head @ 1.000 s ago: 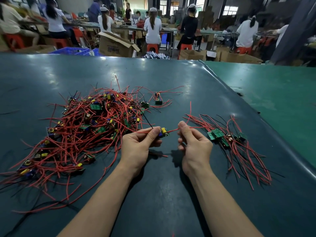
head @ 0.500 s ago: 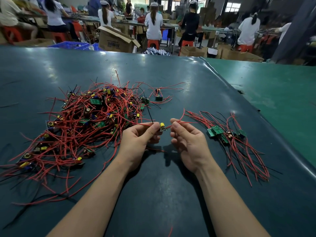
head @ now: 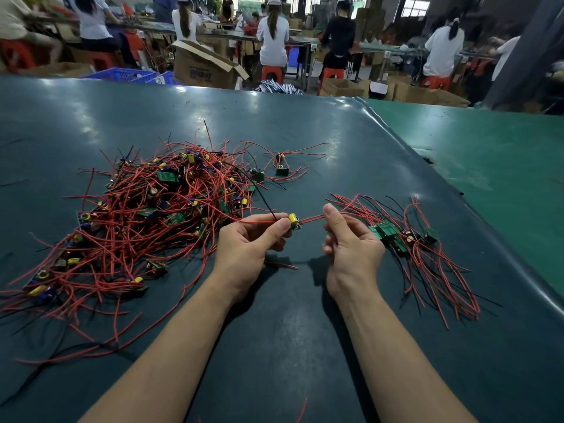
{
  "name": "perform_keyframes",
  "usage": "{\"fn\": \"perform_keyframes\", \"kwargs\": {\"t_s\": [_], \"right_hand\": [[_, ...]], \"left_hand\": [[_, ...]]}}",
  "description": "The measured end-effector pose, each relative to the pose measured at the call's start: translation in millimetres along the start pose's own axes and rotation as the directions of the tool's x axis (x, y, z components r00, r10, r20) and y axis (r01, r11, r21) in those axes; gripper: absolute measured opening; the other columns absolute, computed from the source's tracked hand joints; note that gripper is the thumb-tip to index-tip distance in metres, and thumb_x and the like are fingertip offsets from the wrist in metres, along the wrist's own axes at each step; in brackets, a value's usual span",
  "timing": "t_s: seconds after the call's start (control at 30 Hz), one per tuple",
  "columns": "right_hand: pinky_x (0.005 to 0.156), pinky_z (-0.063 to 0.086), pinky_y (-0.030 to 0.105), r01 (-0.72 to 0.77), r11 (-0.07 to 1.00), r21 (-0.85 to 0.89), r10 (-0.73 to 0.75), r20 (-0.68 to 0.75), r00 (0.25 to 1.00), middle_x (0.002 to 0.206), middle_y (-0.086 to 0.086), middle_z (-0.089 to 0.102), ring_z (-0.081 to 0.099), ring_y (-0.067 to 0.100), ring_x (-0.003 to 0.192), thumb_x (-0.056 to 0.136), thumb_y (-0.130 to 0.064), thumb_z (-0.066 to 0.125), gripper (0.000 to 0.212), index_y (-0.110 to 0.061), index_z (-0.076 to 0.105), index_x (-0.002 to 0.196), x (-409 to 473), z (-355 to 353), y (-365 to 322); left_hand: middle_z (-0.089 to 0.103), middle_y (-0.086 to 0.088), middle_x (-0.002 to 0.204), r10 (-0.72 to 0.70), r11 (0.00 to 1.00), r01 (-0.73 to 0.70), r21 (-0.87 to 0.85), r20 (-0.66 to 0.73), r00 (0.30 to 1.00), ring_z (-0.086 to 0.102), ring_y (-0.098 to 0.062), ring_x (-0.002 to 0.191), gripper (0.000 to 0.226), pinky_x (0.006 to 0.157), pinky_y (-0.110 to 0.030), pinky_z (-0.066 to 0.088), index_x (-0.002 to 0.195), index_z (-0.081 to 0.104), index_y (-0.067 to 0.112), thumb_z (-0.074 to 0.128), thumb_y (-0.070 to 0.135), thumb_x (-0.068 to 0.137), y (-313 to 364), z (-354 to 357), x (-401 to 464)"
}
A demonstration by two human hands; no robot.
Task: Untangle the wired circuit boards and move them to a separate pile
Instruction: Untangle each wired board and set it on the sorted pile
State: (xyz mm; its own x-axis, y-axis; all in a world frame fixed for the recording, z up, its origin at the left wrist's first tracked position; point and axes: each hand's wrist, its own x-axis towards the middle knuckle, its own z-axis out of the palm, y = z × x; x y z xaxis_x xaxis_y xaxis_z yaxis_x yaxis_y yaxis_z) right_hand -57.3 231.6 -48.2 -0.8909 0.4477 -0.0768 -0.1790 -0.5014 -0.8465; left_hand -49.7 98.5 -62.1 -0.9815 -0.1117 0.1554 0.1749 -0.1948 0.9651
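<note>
A big tangled heap of red-wired circuit boards (head: 146,218) lies on the left of the dark table mat (head: 305,331). On the right sits a smaller sorted pile (head: 409,245) of boards with wires fanned out. Between them my left hand (head: 244,248) pinches one small board with a yellow capacitor (head: 293,221) by thumb and forefinger. My right hand (head: 351,248) pinches that board's red wire (head: 311,219), which stretches from the board to my fingertips. A black wire rises from the held board toward the heap.
One loose wired board (head: 282,170) lies apart behind the heap. A lighter green table surface (head: 494,166) adjoins on the right past a raised seam. Cardboard boxes (head: 204,68), blue crates and seated workers fill the background beyond the far edge.
My hands rose slightly and drew apart. The right hand slid along the red wire, now taut between both hands, and the board is turned with its yellow capacitor showing.
</note>
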Motion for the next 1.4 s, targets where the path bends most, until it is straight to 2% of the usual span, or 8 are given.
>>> {"fn": "perform_keyframes", "kwargs": {"t_s": [0.33, 0.5, 0.63, 0.7, 0.8, 0.9, 1.03, 1.4], "right_hand": [[0.037, 0.042, 0.018, -0.03, 0.999, -0.026, 0.031, 0.031, 0.999, 0.062, -0.004, 0.066, 0.062, 0.009, 0.05, 0.081, -0.02, 0.078, 0.022, -0.019, 0.058, 0.072, 3, -5, -5], [0.041, 0.044, 0.016, -0.127, 0.987, 0.098, 0.12, 0.077, 0.99, 0.06, -0.002, 0.068, 0.062, 0.007, 0.048, 0.088, -0.014, 0.069, 0.019, -0.018, 0.056, 0.076, 12, -13, -15], [0.04, 0.041, 0.015, -0.266, 0.94, -0.213, 0.319, 0.275, 0.907, 0.06, -0.005, 0.065, 0.061, 0.006, 0.049, 0.08, -0.03, 0.07, 0.019, -0.014, 0.061, 0.083, -1, -9, -10], [0.039, 0.04, 0.015, -0.279, 0.911, -0.304, 0.379, 0.349, 0.857, 0.063, -0.001, 0.065, 0.059, 0.006, 0.049, 0.084, -0.026, 0.069, 0.014, -0.012, 0.065, 0.082, -6, -4, -4], [0.038, 0.036, 0.016, -0.235, 0.935, -0.267, 0.318, 0.331, 0.888, 0.064, 0.0, 0.064, 0.054, 0.007, 0.048, 0.084, -0.015, 0.071, 0.004, -0.011, 0.071, 0.084, -5, -3, -2], [0.037, 0.034, 0.015, -0.208, 0.953, -0.222, 0.278, 0.356, 0.892, 0.07, -0.001, 0.067, 0.053, 0.006, 0.049, 0.076, -0.018, 0.074, 0.019, -0.008, 0.073, 0.092, -2, -4, -4], [0.038, 0.037, 0.016, -0.129, 0.953, -0.275, 0.208, 0.28, 0.937, 0.067, 0.0, 0.069, 0.056, 0.006, 0.048, 0.081, -0.012, 0.075, 0.003, -0.01, 0.074, 0.08, -1, -5, 0], [0.037, 0.04, 0.019, 0.014, 0.916, -0.4, 0.078, 0.212, 0.974, 0.048, -0.003, 0.052, 0.047, 0.008, 0.041, 0.081, -0.022, 0.079, 0.023, -0.008, 0.067, 0.068, -4, -2, 4]], "left_hand": [[0.073, -0.002, 0.073, 0.006, 1.0, -0.006, -0.023, -0.019, 1.0, 0.06, -0.009, 0.06, 0.011, 0.062, -0.017, 0.051, 0.095, 0.075, 0.007, 0.071, 0.008, 0.085, -1, -2, 2], [0.072, -0.006, 0.074, -0.051, 0.98, 0.032, -0.198, -0.093, 0.994, 0.061, -0.011, 0.061, 0.01, 0.061, -0.019, 0.051, 0.086, 0.075, 0.01, 0.073, 0.012, 0.076, 0, -6, 7], [0.073, -0.006, 0.078, -0.034, 0.986, 0.031, -0.163, -0.016, 0.999, 0.063, -0.012, 0.064, 0.018, 0.063, -0.019, 0.052, 0.085, 0.077, 0.012, 0.075, 0.02, 0.069, -2, -5, 5], [0.074, -0.005, 0.077, -0.033, 0.99, 0.034, -0.136, 0.006, 0.999, 0.063, -0.012, 0.064, 0.02, 0.063, -0.019, 0.053, 0.085, 0.077, 0.013, 0.076, 0.022, 0.068, -2, -6, 4], [0.074, -0.007, 0.076, -0.029, 0.996, 0.032, -0.085, 0.037, 0.999, 0.062, -0.013, 0.064, 0.018, 0.063, -0.019, 0.052, 0.085, 0.077, 0.013, 0.076, 0.023, 0.069, -1, -7, 3], [0.074, -0.008, 0.076, -0.055, 0.996, 0.061, -0.072, 0.08, 0.995, 0.063, -0.013, 0.064, 0.015, 0.061, -0.019, 0.052, 0.082, 0.079, 0.016, 0.076, 0.023, 0.069, 2, -7, 2], [0.073, -0.008, 0.074, -0.064, 0.997, 0.066, -0.031, 0.075, 0.995, 0.061, -0.011, 0.06, 0.015, 0.059, -0.019, 0.051, 0.087, 0.077, 0.012, 0.075, 0.019, 0.074, 3, -6, -1], [0.075, -0.003, 0.074, -0.039, 0.999, 0.038, -0.022, -0.036, 0.999, 0.065, -0.008, 0.062, 0.01, 0.06, -0.017, 0.052, 0.091, 0.074, 0.006, 0.073, 0.005, 0.081, 3, 0, 0]]}}
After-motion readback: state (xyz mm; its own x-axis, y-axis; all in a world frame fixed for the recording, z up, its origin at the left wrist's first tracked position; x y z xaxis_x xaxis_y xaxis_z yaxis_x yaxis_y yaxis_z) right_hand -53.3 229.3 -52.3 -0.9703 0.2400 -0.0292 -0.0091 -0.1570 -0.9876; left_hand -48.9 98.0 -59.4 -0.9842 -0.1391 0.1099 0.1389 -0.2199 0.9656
